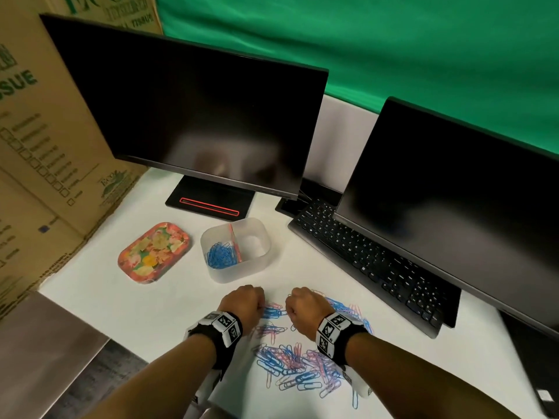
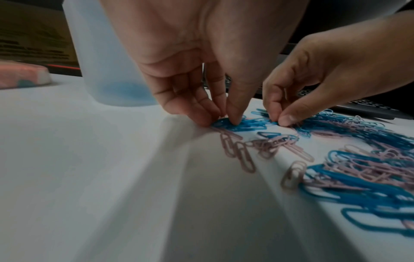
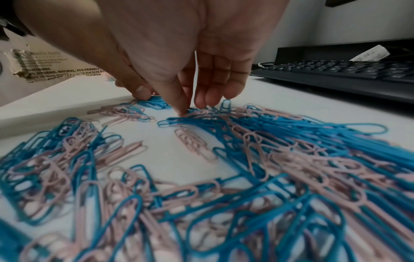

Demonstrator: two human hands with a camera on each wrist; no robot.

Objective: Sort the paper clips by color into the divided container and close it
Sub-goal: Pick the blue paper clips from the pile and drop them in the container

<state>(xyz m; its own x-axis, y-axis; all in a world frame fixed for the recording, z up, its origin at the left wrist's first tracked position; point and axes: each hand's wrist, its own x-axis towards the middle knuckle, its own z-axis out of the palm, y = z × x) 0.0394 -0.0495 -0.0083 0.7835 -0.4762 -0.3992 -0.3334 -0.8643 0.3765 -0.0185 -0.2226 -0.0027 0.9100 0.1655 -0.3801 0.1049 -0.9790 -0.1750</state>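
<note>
Left hand (image 2: 197,85) pinches small blue plastic-coated paper clips (image 2: 241,124); right hand (image 2: 313,79) pinches beside it. Translucent divided plastic container (image 1: 236,249) lies straight ahead, nearer the left.

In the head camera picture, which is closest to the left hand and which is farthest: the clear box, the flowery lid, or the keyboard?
From the left hand:
1. Clear box, just beyond the hand, a bit to the right.
2. Flowery lid, farther off to the left.
3. Keyboard, far right, past the right hand.

Black wristbands (image 1: 225,331) carry white, black-patterned marker blocks.
</note>
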